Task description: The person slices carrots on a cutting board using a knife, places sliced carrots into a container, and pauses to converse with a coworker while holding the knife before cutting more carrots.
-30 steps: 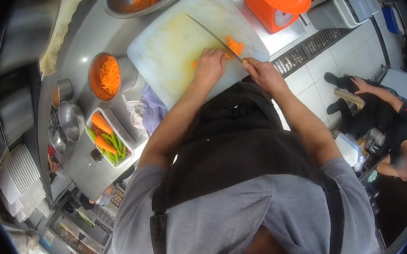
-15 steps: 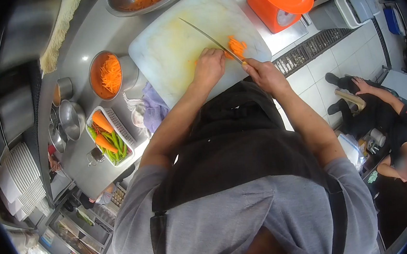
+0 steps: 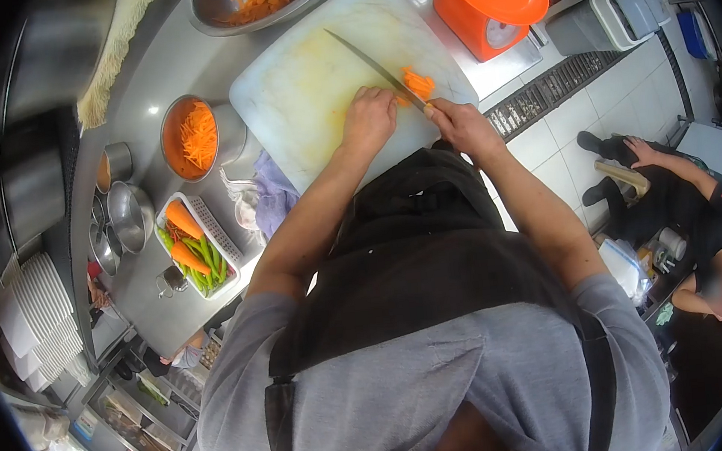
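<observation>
A long kitchen knife point(image 3: 371, 63) slants across the white cutting board point(image 3: 304, 63), its handle in my closed right hand point(image 3: 464, 126). Just left of the blade, my left hand point(image 3: 369, 120) rests on the board with curled fingers. They press on carrot, most of which is hidden beneath them; a little orange shows by the fingertips. On the far side of the blade lies a small pile of cut carrot strips point(image 3: 419, 83).
Left of the board stand a metal pot point(image 3: 171, 139) of shredded carrot and a white basket point(image 3: 222, 229) with carrots and green peppers. A metal bowl point(image 3: 274, 14) and an orange scale point(image 3: 481, 22) sit behind. Another person point(image 3: 676, 198) sits at right.
The knife handle and my right hand have shifted slightly left and toward me. My left hand stays almost in place, and the view has tilted a little.
</observation>
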`<action>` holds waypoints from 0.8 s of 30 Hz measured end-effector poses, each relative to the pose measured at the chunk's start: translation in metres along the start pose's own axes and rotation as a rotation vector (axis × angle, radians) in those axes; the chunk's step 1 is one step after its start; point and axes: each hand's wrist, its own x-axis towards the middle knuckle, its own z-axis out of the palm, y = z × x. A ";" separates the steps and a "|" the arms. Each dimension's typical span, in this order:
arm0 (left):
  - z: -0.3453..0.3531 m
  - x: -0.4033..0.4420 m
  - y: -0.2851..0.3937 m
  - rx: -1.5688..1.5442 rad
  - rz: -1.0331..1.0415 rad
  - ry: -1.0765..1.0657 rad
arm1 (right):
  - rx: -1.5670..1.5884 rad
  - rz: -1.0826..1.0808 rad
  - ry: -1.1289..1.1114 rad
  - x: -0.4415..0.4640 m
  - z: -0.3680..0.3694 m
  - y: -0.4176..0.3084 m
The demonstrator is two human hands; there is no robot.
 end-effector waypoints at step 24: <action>-0.062 -0.047 -0.055 0.086 0.023 -0.318 | 0.030 -0.099 -0.108 -0.036 0.024 0.014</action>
